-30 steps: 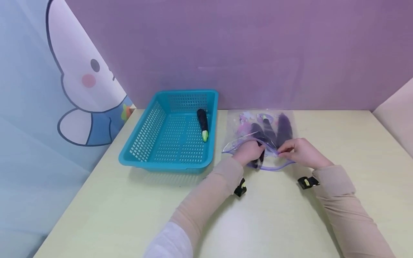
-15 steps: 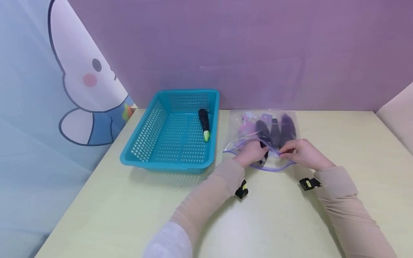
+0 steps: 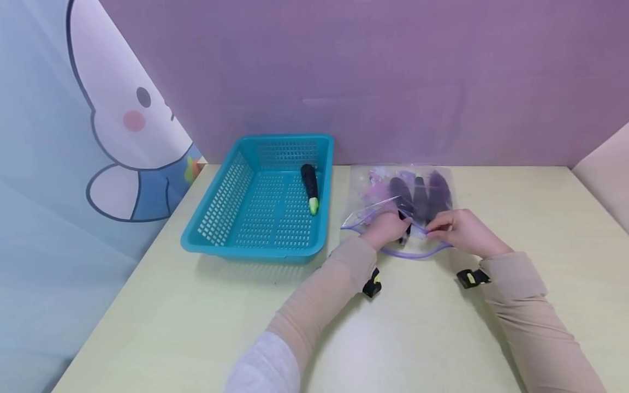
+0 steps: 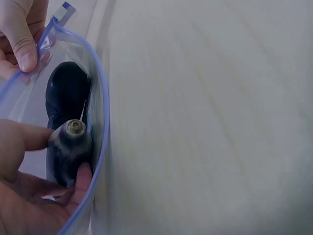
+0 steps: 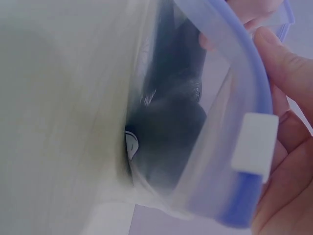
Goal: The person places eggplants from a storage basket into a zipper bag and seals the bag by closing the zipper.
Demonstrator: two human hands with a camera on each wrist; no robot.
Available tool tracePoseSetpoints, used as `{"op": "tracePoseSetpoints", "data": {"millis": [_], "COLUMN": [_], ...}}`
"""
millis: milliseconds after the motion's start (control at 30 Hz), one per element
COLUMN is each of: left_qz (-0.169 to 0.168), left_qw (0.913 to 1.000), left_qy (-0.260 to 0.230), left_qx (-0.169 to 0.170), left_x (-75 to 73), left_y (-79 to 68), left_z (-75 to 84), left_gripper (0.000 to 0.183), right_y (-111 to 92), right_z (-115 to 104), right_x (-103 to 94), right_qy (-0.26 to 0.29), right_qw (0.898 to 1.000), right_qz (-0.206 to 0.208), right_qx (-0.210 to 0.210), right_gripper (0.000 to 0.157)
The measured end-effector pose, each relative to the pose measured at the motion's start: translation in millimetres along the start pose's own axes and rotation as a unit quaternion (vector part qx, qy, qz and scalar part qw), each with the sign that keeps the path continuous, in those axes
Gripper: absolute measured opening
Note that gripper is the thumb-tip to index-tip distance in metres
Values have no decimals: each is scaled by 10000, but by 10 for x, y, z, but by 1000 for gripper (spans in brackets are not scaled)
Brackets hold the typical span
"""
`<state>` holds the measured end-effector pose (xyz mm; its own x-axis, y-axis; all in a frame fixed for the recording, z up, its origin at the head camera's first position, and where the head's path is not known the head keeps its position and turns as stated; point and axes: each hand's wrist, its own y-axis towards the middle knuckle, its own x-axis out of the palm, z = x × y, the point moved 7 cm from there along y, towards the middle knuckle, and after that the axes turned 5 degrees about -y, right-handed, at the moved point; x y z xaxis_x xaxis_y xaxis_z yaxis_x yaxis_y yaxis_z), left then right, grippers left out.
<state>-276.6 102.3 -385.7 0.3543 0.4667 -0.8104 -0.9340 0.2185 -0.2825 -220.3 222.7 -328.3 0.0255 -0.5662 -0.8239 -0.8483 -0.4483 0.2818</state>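
Eggplant (image 4: 66,149) gripped in the fingers of the left hand (image 3: 385,226) sits inside the mouth of the zip bag (image 3: 413,256), whose rim the right hand (image 3: 457,233) pinches; bagging seems the step in hand, the next move calling for a deeper push, then release. Left wrist view clearly shows its stem end facing outward, while only the head view shows the lone eggplant (image 3: 309,183) in the basket (image 3: 245,253).

A clear plastic zip bag with a purple rim and pink-and-lilac print (image 3: 414,255) lies flat on the bench (image 3: 422,327), mouth parted towards the person; the right hand (image 3: 458,231) pinches its upper rim. The left hand (image 3: 386,225) grips a glossy, dark purple eggplant (image 4: 69,155) inside, its pale stem end facing the opening. At least two more dark, elongated eggplants (image 3: 439,194) lie lengthwise to its right, within the bag.
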Motion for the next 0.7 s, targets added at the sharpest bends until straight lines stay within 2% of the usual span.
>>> {"op": "tracePoseSetpoints", "data": {"millis": [233, 467, 633, 700], "left_qz": [-70, 204, 249, 213], "left_qw": [9991, 9997, 9994, 9994], "left_qy": [-313, -140, -128, 40], "left_qx": [271, 3, -188, -279], "left_x": [-39, -50, -38, -28], "left_y": [-70, -15, 73, 100], "left_z": [34, 33, 51, 61], "left_gripper": [37, 39, 44, 47], "right_y": [8, 15, 13, 12], "right_z": [6, 8, 15, 20], "right_x": [-11, -10, 0, 6], "right_qy": [97, 17, -30, -21], "right_qw": [10000, 10000, 10000, 10000], "right_qz": [0, 49, 56, 49], "right_qx": [-11, -15, -15, 0], "right_gripper": [9, 11, 11, 12]}}
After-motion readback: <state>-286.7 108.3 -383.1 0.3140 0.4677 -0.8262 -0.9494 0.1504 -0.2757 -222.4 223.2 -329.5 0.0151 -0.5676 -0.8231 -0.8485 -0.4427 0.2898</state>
